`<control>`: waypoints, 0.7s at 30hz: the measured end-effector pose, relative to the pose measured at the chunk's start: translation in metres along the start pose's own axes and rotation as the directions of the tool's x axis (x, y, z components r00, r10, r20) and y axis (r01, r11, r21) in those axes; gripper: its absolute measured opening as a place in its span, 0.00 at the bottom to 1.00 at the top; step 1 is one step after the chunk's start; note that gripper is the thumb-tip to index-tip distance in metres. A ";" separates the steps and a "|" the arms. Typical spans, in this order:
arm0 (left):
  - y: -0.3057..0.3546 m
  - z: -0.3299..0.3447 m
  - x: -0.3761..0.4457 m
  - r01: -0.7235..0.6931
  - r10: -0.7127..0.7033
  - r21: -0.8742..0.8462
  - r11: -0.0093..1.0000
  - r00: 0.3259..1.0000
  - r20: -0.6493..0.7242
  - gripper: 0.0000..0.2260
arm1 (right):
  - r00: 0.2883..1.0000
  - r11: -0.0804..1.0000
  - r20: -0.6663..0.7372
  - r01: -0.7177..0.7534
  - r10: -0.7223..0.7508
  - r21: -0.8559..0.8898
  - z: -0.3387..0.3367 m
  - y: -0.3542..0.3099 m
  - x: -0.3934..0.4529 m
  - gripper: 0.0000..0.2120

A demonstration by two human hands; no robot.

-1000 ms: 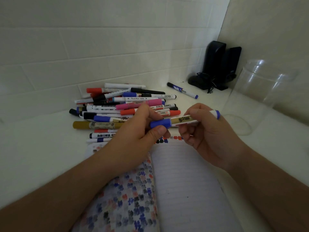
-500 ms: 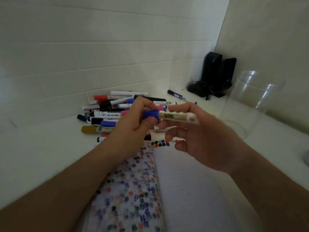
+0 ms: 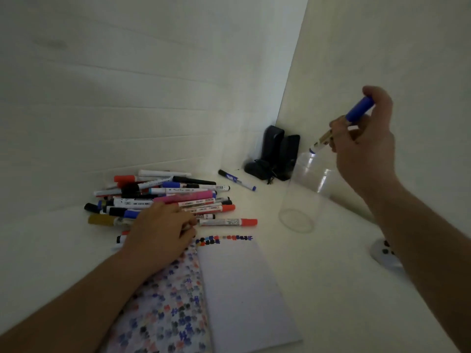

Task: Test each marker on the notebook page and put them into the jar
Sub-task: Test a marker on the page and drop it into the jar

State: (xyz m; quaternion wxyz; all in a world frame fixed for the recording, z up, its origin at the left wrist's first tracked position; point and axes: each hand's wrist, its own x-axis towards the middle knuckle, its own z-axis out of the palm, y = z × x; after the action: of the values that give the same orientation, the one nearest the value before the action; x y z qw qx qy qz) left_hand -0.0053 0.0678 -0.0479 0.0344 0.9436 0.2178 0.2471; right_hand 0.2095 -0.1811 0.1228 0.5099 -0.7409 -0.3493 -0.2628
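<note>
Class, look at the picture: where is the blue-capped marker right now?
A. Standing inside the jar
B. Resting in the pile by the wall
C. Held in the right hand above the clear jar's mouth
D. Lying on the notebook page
C: the right hand grips the blue-capped marker, tilted with its lower end just over the open rim of the clear jar.

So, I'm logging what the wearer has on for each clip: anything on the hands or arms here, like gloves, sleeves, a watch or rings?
Nothing worn that shows. The left hand and right hand are bare, without gloves, and both forearms are bare as far as the frame edges. No sleeve, watch or bracelet is visible. The dim, soft picture could hide a thin ring.
</note>
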 end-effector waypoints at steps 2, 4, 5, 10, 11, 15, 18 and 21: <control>0.001 0.000 0.001 0.006 -0.006 0.028 1.000 1.000 0.011 0.11 | 0.995 0.991 0.098 0.036 -0.023 -0.131 0.006 0.016 0.002 0.24; 0.002 0.001 0.002 0.002 -0.004 0.052 0.999 1.000 0.029 0.11 | 0.971 0.943 0.240 0.086 -0.007 -0.322 0.017 0.034 -0.001 0.23; 0.002 0.002 0.002 -0.004 0.002 0.063 0.998 0.999 0.035 0.11 | 0.959 0.903 0.282 0.116 0.006 -0.415 0.022 0.043 -0.003 0.22; 0.007 0.000 0.001 -0.007 0.003 0.069 0.998 0.998 0.059 0.11 | 0.967 0.793 0.256 0.156 -0.001 -0.589 0.036 0.071 -0.012 0.15; 0.009 -0.001 0.001 0.002 -0.007 0.066 0.998 0.998 0.068 0.11 | 0.971 0.782 0.238 0.164 -0.021 -0.601 0.037 0.075 -0.012 0.14; 0.011 0.001 0.001 0.028 -0.031 0.052 0.998 0.998 0.046 0.11 | 0.970 0.711 0.244 0.168 0.005 -0.683 0.037 0.080 -0.009 0.21; 0.013 -0.001 0.001 0.037 -0.037 0.013 0.999 0.999 0.001 0.10 | 0.970 0.693 0.242 0.163 0.016 -0.702 0.041 0.082 -0.009 0.27; 0.019 -0.009 0.007 0.044 -0.046 -0.016 0.999 0.991 -0.128 0.11 | 0.984 0.743 0.173 0.149 -0.045 -0.653 0.041 0.076 -0.010 0.21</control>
State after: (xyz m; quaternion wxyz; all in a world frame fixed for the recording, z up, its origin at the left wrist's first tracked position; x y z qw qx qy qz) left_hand 0.0030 0.0527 -0.0334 0.0321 0.9203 0.2392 0.3079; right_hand 0.2649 -0.1632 0.0579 0.1724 -0.8714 -0.3077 -0.3409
